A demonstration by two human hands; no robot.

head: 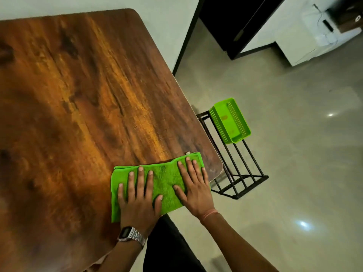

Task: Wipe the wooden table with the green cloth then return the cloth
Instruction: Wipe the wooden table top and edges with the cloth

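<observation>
The green cloth (163, 183) lay spread flat at the near right corner of the wooden table (78, 95), one edge reaching almost to the table's rounded rim and a small white tag showing at its far edge. Both hands pressed down on it, palms flat. The left hand (139, 199) covered the cloth's nearer left part, its fingers (140, 179) straight and slightly spread, gripping nothing; a silver metal watch (130, 235) with a dark face sat on that wrist. The right hand (194, 191) rested on the cloth's right part beside the table edge, fingers likewise extended and fanned apart, the thumb angled toward the left hand; a thin pinkish band (210, 213) circled its wrist. The tabletop around the cloth was bare, its dark grain catching a warm sheen. Just beyond the table's right edge stood a black metal rack (238, 173) on the pale glossy floor (294, 154), and a green perforated plastic basket (228, 120) sat on the rack's top, apart from the cloth.
</observation>
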